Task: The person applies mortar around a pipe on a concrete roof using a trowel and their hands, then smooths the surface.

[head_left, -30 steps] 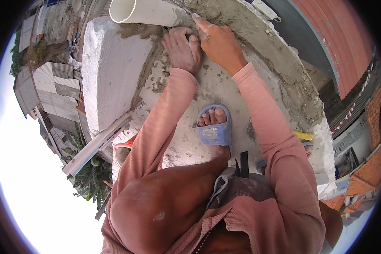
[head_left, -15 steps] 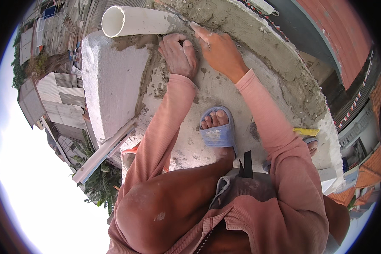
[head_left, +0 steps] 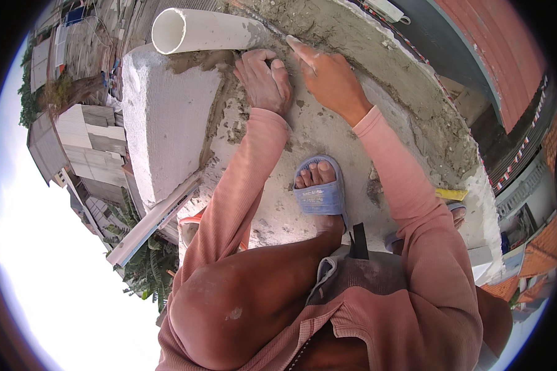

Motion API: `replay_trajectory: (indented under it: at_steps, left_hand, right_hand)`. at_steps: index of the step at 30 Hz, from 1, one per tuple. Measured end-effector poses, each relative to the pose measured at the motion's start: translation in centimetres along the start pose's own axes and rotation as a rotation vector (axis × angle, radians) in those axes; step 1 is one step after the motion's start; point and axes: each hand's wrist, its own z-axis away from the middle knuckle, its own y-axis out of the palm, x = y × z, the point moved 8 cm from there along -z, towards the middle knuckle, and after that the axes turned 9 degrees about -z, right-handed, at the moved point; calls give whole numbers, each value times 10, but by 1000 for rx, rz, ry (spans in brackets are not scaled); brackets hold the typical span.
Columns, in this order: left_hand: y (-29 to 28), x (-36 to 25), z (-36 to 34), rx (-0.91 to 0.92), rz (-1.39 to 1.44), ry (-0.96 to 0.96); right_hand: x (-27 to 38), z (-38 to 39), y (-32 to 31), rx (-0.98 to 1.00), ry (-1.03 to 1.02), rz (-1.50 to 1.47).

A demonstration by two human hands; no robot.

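Note:
My left hand (head_left: pixel 263 80), dusted grey, rests with bent, slightly spread fingers on the mortar just below a white plastic pipe (head_left: pixel 207 31). My right hand (head_left: pixel 328 77) has its index finger stretched toward a thin strip (head_left: pixel 263 20) beside the pipe's right end, in a band of wet grey mortar (head_left: pixel 377 68); its other fingers are curled, and whatever they hold is hidden. The pipe lies on mortar atop a white block (head_left: pixel 158 123). Between my forearms my foot in a blue sandal (head_left: pixel 319 198) stands on the stained concrete (head_left: pixel 272 173).
A long pale rail (head_left: pixel 155 226) juts out at lower left. A yellow object (head_left: pixel 450 193) lies right of my right forearm, and an orange one (head_left: pixel 192 219) by my left. Beyond the ledge's edge are a red metal roof (head_left: pixel 495 55), shacks and trees below.
Since a second ago the view has shifted, so the pipe and ledge sit lower in it. My right hand has edged slightly down and right, away from the pipe; my left hand stays in place.

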Motion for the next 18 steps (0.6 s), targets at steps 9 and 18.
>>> replay_trajectory:
  at_steps: [9, 18]
  left_hand:
    - [0, 1, -3, -2, 33, 8]
    - [4, 3, -5, 7, 58, 1]
  right_hand:
    - [-8, -6, 8, 41, 58, 74]
    - [2, -26, 13, 7, 32, 72]
